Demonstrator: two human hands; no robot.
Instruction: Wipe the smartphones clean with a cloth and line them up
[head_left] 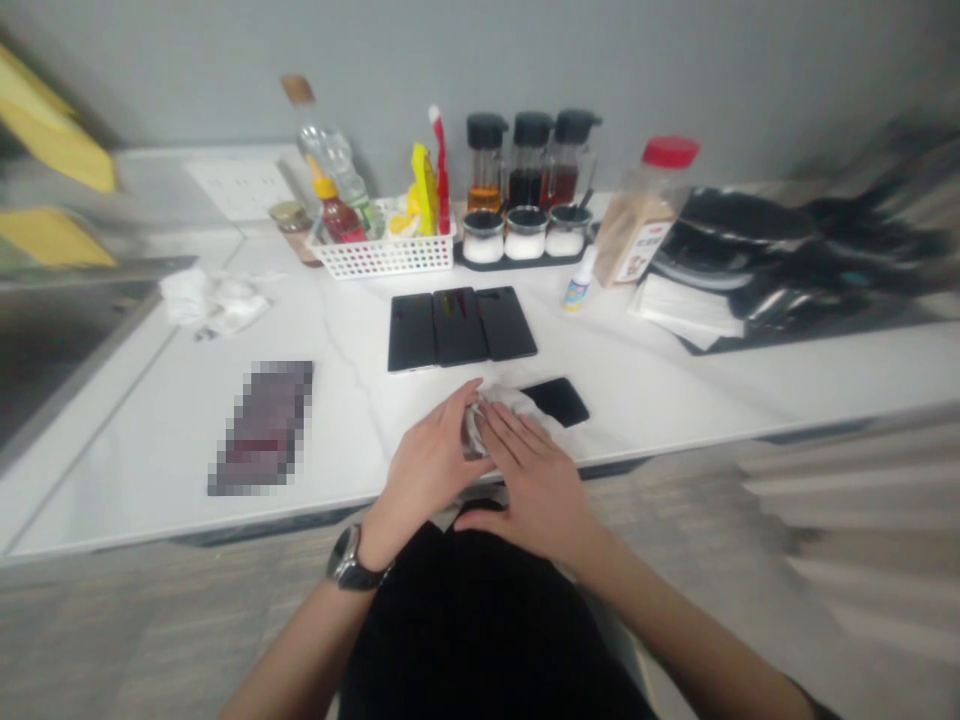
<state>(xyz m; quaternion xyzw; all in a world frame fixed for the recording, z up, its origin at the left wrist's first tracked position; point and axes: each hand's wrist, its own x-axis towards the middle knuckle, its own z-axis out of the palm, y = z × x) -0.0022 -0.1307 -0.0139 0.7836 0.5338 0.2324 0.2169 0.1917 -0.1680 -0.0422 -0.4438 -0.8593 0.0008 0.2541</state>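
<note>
At the counter's front edge my two hands meet over a crumpled white tissue [517,402]. My right hand [536,475] presses its fingers, held together, onto the tissue, thumb pointing left. From the left, my left hand [431,450] curls its fingers and thumb round a greyish item mostly covered by the tissue and right hand; its kind cannot be made out. A black phone [562,401] lies flat just beyond the right fingers, its left end hidden by the tissue. Farther back, three black phones [461,328] lie side by side, screens up.
A pixelated dark rectangular item [262,428] lies left on the white counter [345,400]. Crumpled tissues [214,300] rest near the sink [60,340]. Behind stand a white basket [386,258], seasoning jars [525,235], a small white bottle [577,285] and a red-lidded jar [637,225].
</note>
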